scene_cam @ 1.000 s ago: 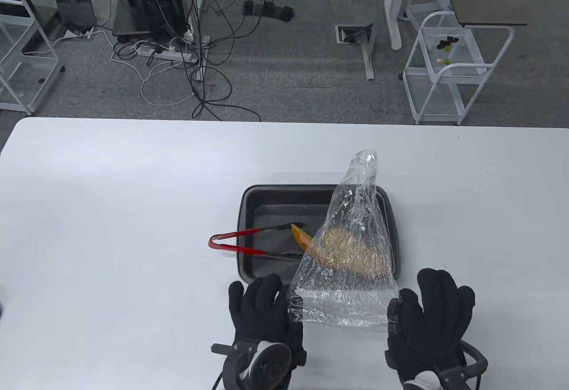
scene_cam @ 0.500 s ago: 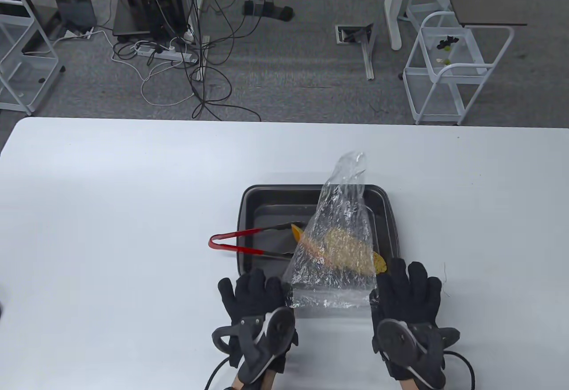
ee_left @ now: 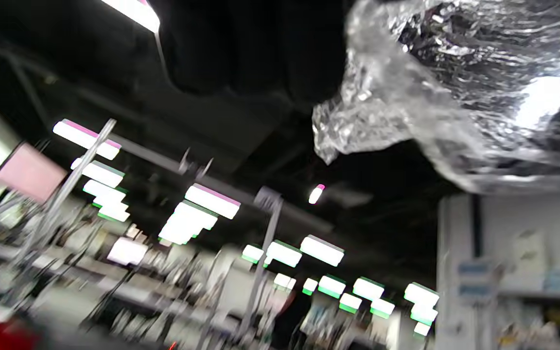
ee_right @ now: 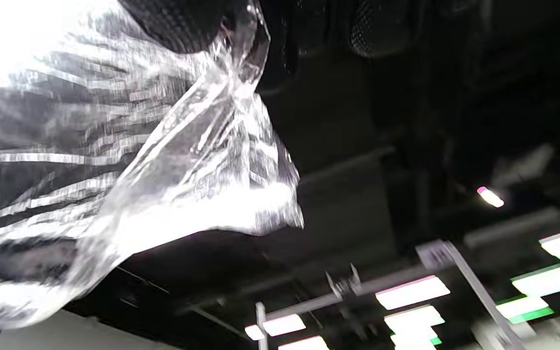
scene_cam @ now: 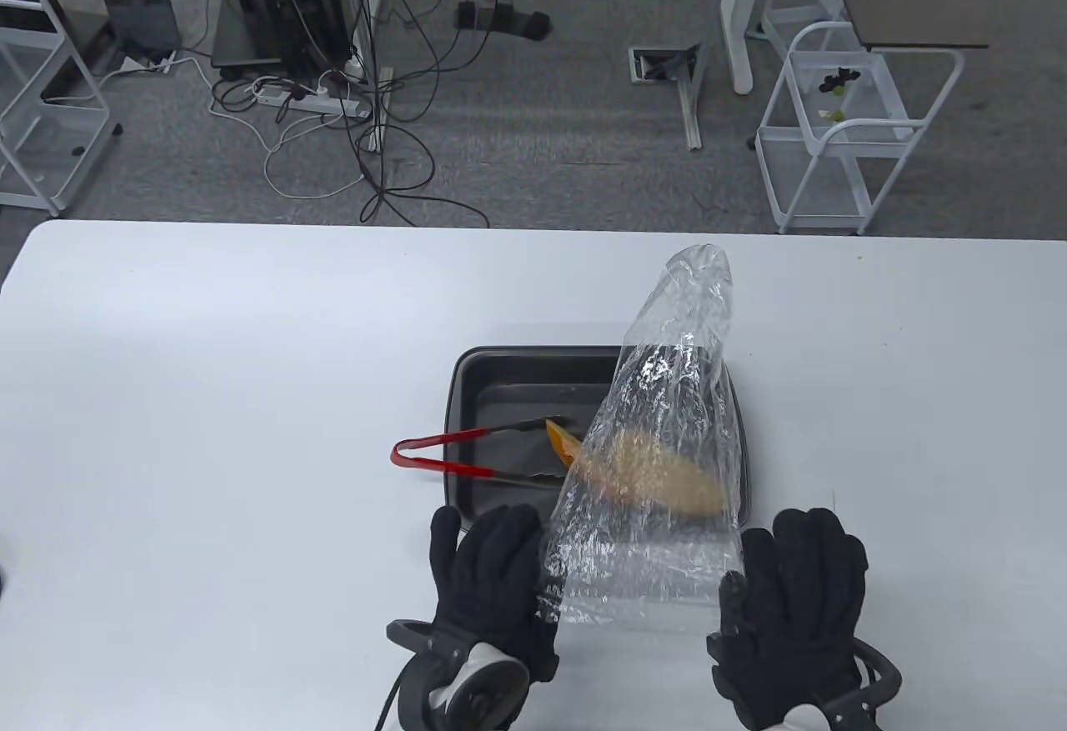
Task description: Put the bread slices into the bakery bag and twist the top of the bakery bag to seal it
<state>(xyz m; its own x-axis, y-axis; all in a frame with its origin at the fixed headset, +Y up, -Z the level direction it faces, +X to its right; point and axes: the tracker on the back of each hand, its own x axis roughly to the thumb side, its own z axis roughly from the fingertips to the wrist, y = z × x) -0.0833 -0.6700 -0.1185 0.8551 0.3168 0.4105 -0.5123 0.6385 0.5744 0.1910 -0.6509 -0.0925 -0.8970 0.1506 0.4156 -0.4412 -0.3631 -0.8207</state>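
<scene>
Gripping the bakery bag (scene_cam: 658,464) by its edges: left hand (scene_cam: 492,581); right hand (scene_cam: 792,598).

Red-handled tongs (scene_cam: 467,458) rest in a dark tray (scene_cam: 467,373) (white table (scene_cam: 208,398)).

No text, label, brand, number or sign can be read in any of the three views. The clear bag (scene_cam: 658,473) carries no print that shows. In the left wrist view, pale rectangles on a white wall (ee_left: 474,272) at the right may be signs or labels, but they are too blurred to make out.
</scene>
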